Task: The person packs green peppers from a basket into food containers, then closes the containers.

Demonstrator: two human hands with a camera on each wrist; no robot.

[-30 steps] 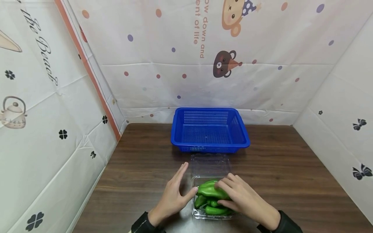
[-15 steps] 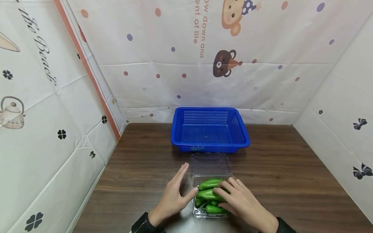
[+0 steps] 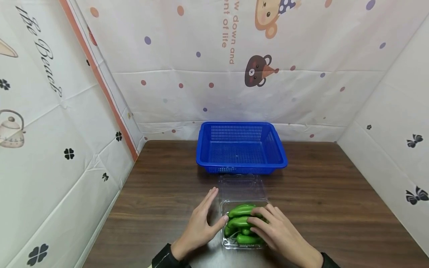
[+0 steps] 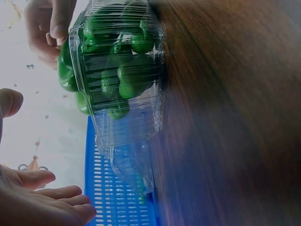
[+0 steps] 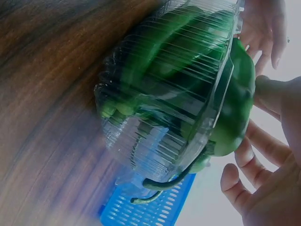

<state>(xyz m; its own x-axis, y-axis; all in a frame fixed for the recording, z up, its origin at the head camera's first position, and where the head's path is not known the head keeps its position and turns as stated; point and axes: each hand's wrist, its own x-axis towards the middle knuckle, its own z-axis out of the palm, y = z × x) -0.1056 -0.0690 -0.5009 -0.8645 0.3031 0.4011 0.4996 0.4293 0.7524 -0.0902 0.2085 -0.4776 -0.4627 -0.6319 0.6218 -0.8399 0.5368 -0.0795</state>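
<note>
In the head view a clear plastic clamshell box (image 3: pixel 225 243), lid (image 3: pixel 242 187) folded back, holds several green peppers. My right hand (image 3: pixel 279 232) is over its right side, fingers curled over a green pepper (image 3: pixel 237 222) on top of the pile and thumb on its near side. The right wrist view shows that pepper (image 5: pixel 237 106) rising above the box rim, its stem hanging out. Another pepper (image 3: pixel 240 211) lies behind it. To the left, my left hand (image 3: pixel 200 223) stands with straight fingers, thumb tip by the box's left rim, holding nothing.
A blue plastic basket (image 3: pixel 238 168) with slotted sides stands on the wooden table (image 3: pixel 161 193) behind the open lid. White printed cloth (image 3: pixel 181 100) hangs at the back and on both sides.
My right hand has shifted slightly, and the pepper under its fingers sits lower and nearer in the box. The pepper behind shows more. My left hand has stayed nearly still.
</note>
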